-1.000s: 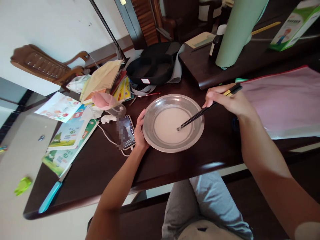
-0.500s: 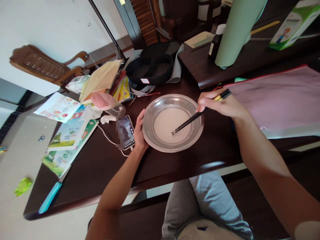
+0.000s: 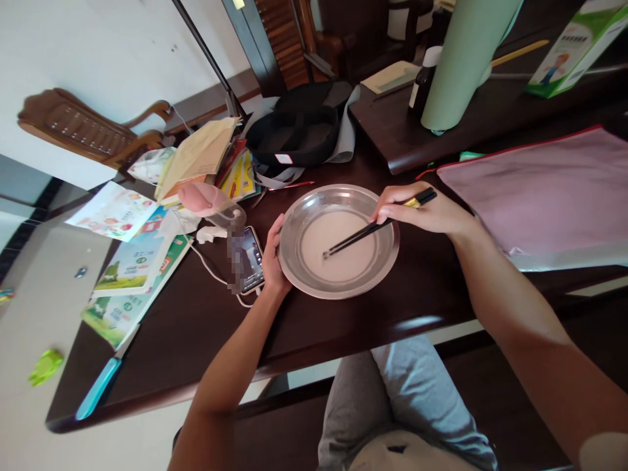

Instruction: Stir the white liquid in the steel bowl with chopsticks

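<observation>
A shallow metal dish point(image 3: 383, 261) sits on the dark wooden table point(image 3: 206, 327) and holds a pale, milky liquid point(image 3: 343, 252). My right hand point(image 3: 424, 212) is closed on a pair of black chopsticks point(image 3: 363, 232) whose tips dip into the liquid left of its centre. My left hand point(image 3: 272, 258) rests against the dish's left rim, fingers curved along it, steadying it.
A phone point(image 3: 245, 260) on a white cable lies just left of the dish. Children's books point(image 3: 132, 261) and papers crowd the left side, a black bag point(image 3: 299, 131) sits behind the dish, a pink zip folder point(image 3: 549, 196) to the right. A green cylinder point(image 3: 461, 59) stands on a raised shelf.
My right hand has moved left over the dish's rim, sweeping the chopstick tips from the right side of the liquid toward the left. My left hand has stayed on the rim.
</observation>
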{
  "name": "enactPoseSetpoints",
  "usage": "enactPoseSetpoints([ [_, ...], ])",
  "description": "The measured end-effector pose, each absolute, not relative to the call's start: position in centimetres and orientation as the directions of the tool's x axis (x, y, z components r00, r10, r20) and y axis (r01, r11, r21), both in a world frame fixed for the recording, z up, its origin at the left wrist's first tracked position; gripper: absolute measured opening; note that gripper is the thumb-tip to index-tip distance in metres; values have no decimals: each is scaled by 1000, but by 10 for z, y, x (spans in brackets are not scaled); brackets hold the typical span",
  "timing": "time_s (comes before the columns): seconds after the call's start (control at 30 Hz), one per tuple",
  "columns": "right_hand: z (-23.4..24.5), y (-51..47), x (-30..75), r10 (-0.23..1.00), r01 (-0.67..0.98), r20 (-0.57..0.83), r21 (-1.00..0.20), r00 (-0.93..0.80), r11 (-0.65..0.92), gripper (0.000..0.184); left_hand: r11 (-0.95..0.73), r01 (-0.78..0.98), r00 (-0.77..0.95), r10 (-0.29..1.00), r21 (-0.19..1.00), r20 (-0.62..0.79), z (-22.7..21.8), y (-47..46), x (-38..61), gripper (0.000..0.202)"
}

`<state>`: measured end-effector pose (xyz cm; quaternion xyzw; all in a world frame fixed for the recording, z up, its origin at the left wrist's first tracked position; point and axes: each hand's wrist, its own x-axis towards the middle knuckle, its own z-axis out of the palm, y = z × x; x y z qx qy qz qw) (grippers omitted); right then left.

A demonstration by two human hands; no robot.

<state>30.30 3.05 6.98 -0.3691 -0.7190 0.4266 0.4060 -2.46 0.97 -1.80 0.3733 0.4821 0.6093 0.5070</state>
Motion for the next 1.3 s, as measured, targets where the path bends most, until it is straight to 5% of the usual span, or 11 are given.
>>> enactPoseSetpoints([
  [0.2,69,33,316,930,235,329,-903,-161,360,52,-50,-245,-229,973,968,-8,-16,9,-22,41],
  [0.4,69,31,304,883,196,269,-911,-384,363,43,-20,-257,-223,974,966,-39,-16,8,-23,44],
  [0.6,70,32,314,937,256,321,-902,-139,347,53,-36,-244,-232,972,969,-22,-15,8,-21,41],
  [0.8,73,28,305,902,217,240,-919,-359,330,48,-24,-250,-220,975,968,-33,-14,8,-22,42],
  [1.0,75,28,314,942,232,290,-917,-171,324,50,-45,-242,-220,975,969,-10,-14,8,-22,40],
  [1.2,73,28,305,903,193,223,-931,-368,309,47,-20,-242,-194,981,970,-28,-16,8,-25,43],
  [1.3,73,29,305,920,229,257,-916,-295,330,43,-26,-245,-204,979,969,-25,-15,8,-23,43],
])
